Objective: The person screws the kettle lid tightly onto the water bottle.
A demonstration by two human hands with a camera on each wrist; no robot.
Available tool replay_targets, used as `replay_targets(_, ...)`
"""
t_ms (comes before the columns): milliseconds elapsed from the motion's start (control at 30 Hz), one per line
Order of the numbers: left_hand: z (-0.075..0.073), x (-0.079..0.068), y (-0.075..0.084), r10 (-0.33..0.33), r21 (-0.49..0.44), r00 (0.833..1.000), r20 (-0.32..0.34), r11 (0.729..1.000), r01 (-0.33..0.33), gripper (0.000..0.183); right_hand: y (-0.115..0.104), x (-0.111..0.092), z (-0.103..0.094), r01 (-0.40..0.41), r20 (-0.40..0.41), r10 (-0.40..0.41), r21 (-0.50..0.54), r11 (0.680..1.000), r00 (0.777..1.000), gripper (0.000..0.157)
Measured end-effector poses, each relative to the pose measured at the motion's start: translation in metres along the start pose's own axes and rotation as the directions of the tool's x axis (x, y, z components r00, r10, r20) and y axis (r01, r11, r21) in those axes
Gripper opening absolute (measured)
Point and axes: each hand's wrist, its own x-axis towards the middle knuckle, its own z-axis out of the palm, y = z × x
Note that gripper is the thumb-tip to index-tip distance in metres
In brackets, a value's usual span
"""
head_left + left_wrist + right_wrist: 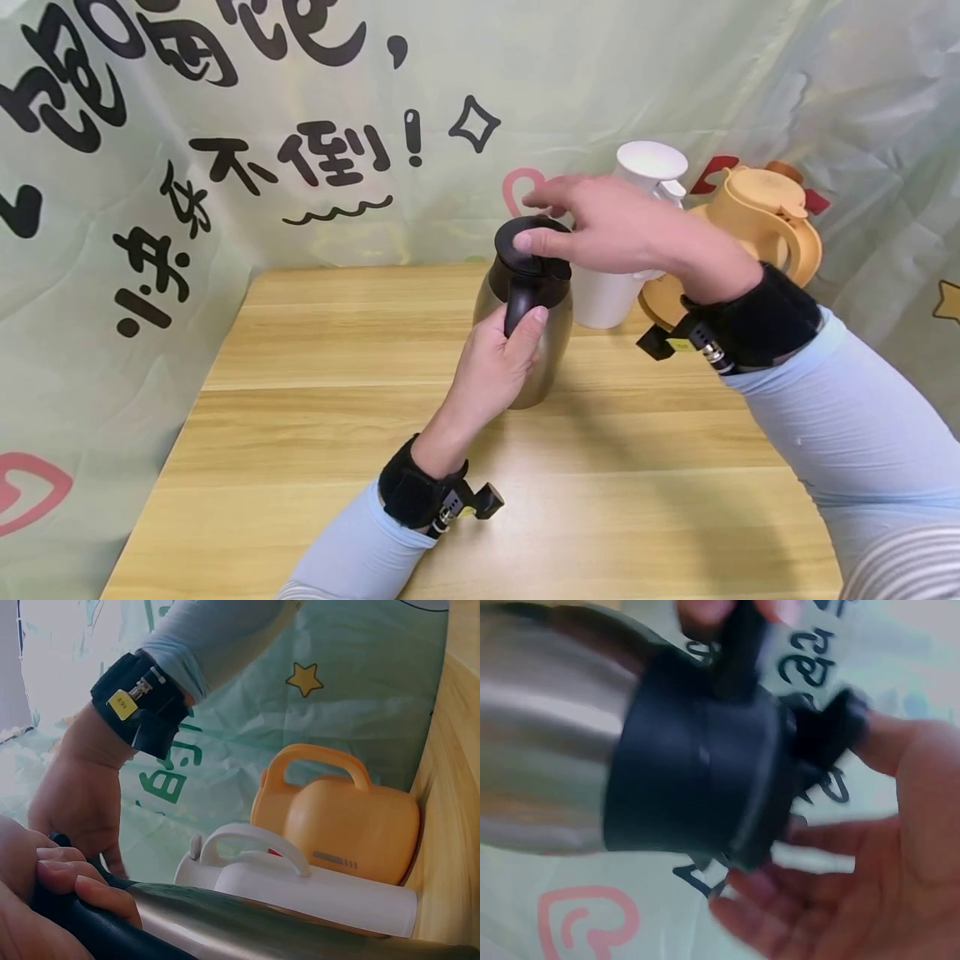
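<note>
A steel thermos jug (556, 350) with a black collar stands upright on the wooden table. My left hand (491, 362) grips its black handle (519, 302), with the thumb along the near side. Above the black lid (522, 239) my right hand (615, 223) hovers palm down, its thumb tip at the top of the lid and the other fingers spread loosely past the far edge. The right wrist view, blurred, has that thumb beside a raised black tab (844, 724) and fingertips close to the lid's rim. Hidden beneath the left fingers is part of the handle.
Right behind the jug stands a white jug (600, 300), partly covered by the right hand. Beside it is an orange jug (757, 200) with a looped handle. A printed cloth (420, 225) hangs along the table's back and sides.
</note>
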Motion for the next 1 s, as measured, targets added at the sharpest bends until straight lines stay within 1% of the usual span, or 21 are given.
replay_targets(67,0.001,-0.001,0.006,-0.007,0.001,1.000,-0.005,1.000,0.007,0.034,0.008,-0.004,-0.007,0.071,0.035,-0.075,0.122,0.990,0.997,0.062)
replay_targets(133,0.001,-0.004,0.014,-0.009,-0.002,1.000,-0.006,1.000,0.009,0.032,0.016,-0.007,-0.012,0.128,0.077,-0.150,0.239,0.963,0.986,0.054)
replay_targets(200,0.001,-0.006,0.022,-0.010,-0.006,1.000,-0.003,1.000,0.010,0.030,0.023,-0.010,-0.016,0.167,0.109,-0.211,0.319,0.933,0.971,0.057)
replay_targets(233,0.001,-0.007,0.025,-0.012,-0.007,1.000,-0.002,1.000,0.012,0.029,0.026,-0.010,-0.017,0.183,0.124,-0.235,0.333,0.925,0.964,0.060)
replay_targets(267,0.001,-0.008,0.027,-0.013,-0.006,1.000,-0.001,1.000,0.013,0.028,0.028,-0.011,-0.018,0.193,0.141,-0.251,0.331,0.924,0.958,0.063)
replay_targets(333,0.001,-0.008,0.027,-0.015,-0.003,1.000,-0.001,1.000,0.015,0.028,0.033,-0.009,-0.017,0.217,0.173,-0.274,0.289,0.932,0.946,0.066)
replay_targets(400,0.001,-0.006,0.021,-0.015,-0.001,1.000,-0.001,1.000,0.015,0.029,0.035,-0.007,-0.014,0.239,0.197,-0.293,0.256,0.936,0.936,0.066)
replay_targets(467,0.002,-0.004,0.013,-0.012,0.003,1.000,-0.002,1.000,0.012,0.030,0.037,-0.005,-0.011,0.240,0.209,-0.290,0.233,0.942,0.934,0.065)
replay_targets(567,0.002,0.000,-0.001,-0.006,0.003,1.000,0.003,1.000,0.006,0.034,0.038,-0.002,-0.007,0.218,0.209,-0.268,0.236,0.947,0.940,0.063)
replay_targets(667,0.002,0.001,-0.006,0.008,0.002,1.000,0.011,1.000,-0.008,0.038,0.038,-0.001,-0.006,0.186,0.190,-0.231,0.228,0.956,0.954,0.064)
replay_targets(833,0.000,0.001,-0.007,0.020,-0.002,1.000,0.012,1.000,-0.020,0.043,0.035,0.001,-0.003,0.158,0.135,-0.190,0.220,0.963,0.972,0.069)
replay_targets(1000,-0.001,0.001,-0.005,0.018,0.009,1.000,0.007,1.000,-0.018,0.042,0.033,0.003,0.000,0.147,0.085,-0.162,0.161,0.976,0.983,0.072)
